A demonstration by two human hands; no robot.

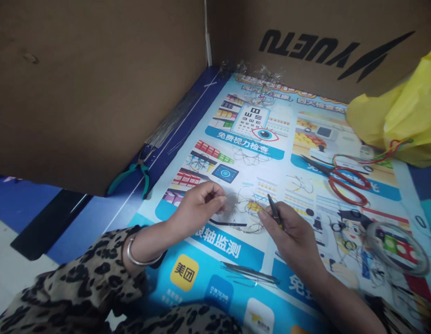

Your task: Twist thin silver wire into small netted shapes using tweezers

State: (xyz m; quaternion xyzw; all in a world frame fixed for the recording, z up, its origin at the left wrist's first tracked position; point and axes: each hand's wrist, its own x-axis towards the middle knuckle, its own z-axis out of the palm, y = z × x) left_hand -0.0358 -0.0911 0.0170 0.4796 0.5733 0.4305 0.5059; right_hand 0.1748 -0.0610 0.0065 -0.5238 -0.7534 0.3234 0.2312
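Note:
A tangle of thin looped wire [248,213] lies between my hands over the printed poster sheet [232,236]. At its left edge my left hand [201,204] is closed, thumb and fingers pinched together; what they hold is too small to make out. On the other side my right hand [292,232] has its fingers wrapped round a small dark pointed tool [275,211], with the tip pointing up and the thumb near the wire. A bundle of short dark wires [250,273] rests on the poster below the hands.
Green-handled pliers [131,178] and straight wires [173,118] lie at the left, by a cardboard wall [79,83]. At the right are red-handled scissors [347,183], a wire coil [398,248] and a yellow bag [399,111]. More wire shapes [262,86] stand at the back.

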